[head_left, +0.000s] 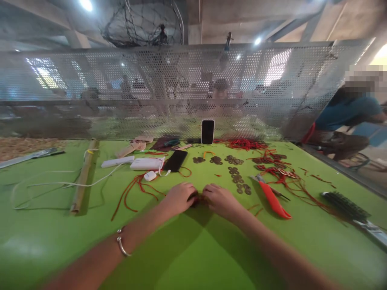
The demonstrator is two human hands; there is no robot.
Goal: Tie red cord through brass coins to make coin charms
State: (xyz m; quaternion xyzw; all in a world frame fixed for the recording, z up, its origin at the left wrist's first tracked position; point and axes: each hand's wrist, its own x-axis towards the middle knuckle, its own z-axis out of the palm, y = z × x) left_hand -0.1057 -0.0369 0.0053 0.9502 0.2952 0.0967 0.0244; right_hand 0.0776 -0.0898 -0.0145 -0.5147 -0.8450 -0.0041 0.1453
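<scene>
Close together over the near middle of the green table, my left hand (pixel 181 197) and my right hand (pixel 220 199) have their fingers bent and pinched. Between the fingertips shows a small, dark reddish bit of cord (pixel 198 198); most of it is hidden by the fingers. Loose red cords (pixel 136 187) trail out left of my left hand. Beyond my right hand lie dark, flat coin-like discs (pixel 237 175) in small groups. A cutting tool with red handles (pixel 273 199), perhaps snips, rests right of my right hand.
A black phone (pixel 176 160), a white power bank (pixel 147 163) and a white earbud case (pixel 150 175) lie left of centre. A bamboo tube (pixel 84 177) stands out farther left. Red cords (pixel 244 143), a brush (pixel 346 205), an upright phone (pixel 207 131) and a perforated screen (pixel 169 88) surround the space. A person (pixel 347 108) sits right.
</scene>
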